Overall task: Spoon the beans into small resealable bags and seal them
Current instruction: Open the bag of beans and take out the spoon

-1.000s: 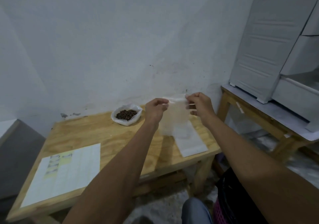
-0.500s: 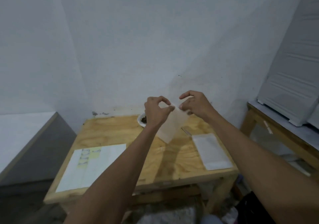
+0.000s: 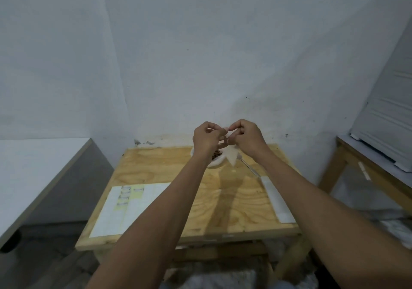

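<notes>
**A small room with a wooden table**

A big pale wall (image 3: 200, 54) fills the far side. It has little dark marks and a stain low down. A light wooden table (image 3: 178, 177) stands against it. A white sheet of paper (image 3: 129, 208) lies on the table's near left part. On the left is a grey counter (image 3: 40, 170) with a white top. On the right is another wooden table (image 3: 365, 173) with a white cabinet (image 3: 388, 115) on top. The floor (image 3: 55, 266) looks grey and dim.

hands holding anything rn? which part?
Yes. Both the left hand and the right hand pinch one small clear bag by its top edge; the rest hangs free above the table.
</notes>
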